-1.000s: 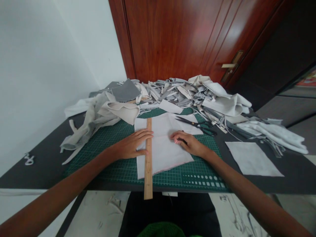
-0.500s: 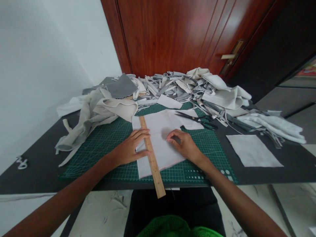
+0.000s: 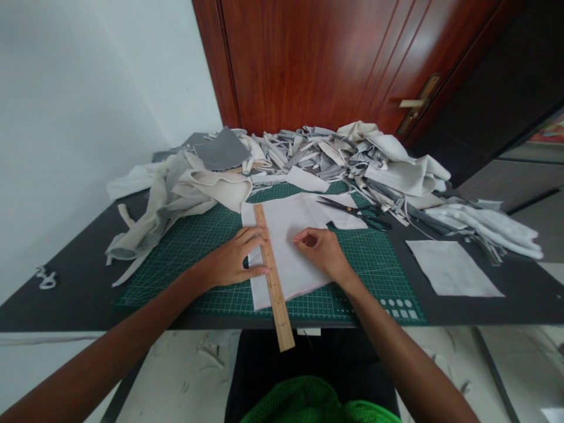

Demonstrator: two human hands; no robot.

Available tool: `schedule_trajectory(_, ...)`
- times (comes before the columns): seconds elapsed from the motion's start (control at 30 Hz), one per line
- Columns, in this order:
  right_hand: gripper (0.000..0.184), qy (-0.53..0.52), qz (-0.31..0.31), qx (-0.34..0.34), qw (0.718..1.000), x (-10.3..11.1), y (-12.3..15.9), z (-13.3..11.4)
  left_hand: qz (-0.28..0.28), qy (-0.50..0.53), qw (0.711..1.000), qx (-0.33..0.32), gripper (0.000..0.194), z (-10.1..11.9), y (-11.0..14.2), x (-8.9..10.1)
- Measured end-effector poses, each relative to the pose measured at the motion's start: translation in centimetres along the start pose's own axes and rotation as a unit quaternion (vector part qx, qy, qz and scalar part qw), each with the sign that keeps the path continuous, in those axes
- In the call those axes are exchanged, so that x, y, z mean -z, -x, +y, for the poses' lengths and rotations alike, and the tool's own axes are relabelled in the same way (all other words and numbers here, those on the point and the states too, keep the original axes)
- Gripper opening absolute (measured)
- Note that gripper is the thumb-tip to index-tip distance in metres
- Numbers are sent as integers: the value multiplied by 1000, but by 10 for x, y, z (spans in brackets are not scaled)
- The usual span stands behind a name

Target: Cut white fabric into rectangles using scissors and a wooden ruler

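Steadying the ruler: left hand, fingers spread wide, pressing on the wooden ruler near its upper half, not closed around it.

Curling at the cloth: right hand, narrow, fingertips down on the white fabric sheet; anything pinched there cannot be told from this view.

Lying under both hands: fabric sheet, flat at the middle of the green cutting mat, ruler slanting across it, lower end jutting past the front edge of the dark table.

Step in hand: seemingly setting a straight edge along the cloth, judging by the ruler's slant and the left hand's pressure.

Next move: calling for a firm, unshifting ruler, with the right hand kept clear of its edge.

Resting within reach: black-handled scissors on the mat's far right, just beyond the sheet.

Heaping behind: pile of grey and white fabric scraps against the wall and a reddish wooden door.

Lying apart: square of white fabric on the table's right side.
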State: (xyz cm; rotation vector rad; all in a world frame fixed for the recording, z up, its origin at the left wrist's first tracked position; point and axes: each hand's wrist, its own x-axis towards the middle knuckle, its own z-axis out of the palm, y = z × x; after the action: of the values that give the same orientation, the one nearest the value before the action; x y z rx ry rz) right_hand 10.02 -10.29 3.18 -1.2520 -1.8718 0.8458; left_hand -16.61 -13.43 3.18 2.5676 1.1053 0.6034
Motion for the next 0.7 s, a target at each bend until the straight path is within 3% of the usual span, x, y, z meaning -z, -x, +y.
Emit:
schedule_trajectory(0.33,8,22,-7,-23,999,-9,-6,-5,17,19,1000,14,54,1,2,-3)
schedule_trajectory(0.7,10,80,4,-59,995,-46,-13,-40,12,11,999,28,64,2,1,-6)
